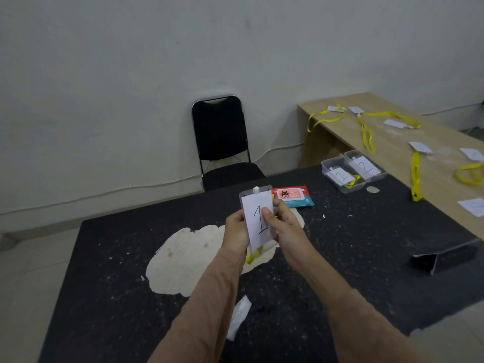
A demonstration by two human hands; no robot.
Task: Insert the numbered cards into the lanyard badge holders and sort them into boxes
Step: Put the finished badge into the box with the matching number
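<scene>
Dark speckled surface (340,244) fills the foreground, and above its pale worn patch (188,258) both hands work at chest height. The left hand (237,226) has its grip clamped on the side of the clear badge holder (246,194), whose yellow lanyard (253,256) dangles below. The right hand (285,226) pinches the card marked 1 (258,218), thumb pressed on its face; the card lies over the holder, and whether its edge has entered the slot cannot be told. To seat it well, I judge, the left grip should bow the holder's mouth open while the thumb slides the card squarely, corners aligned so the paper does not buckle. The box labelled 1 (326,166) sits at the far right edge beside the box labelled 2 (352,154), close to the wooden surface (392,148). A pack of wet wipes (293,196) lies just behind the hands, so the reach rightward looks open if it passes in front of it.
</scene>
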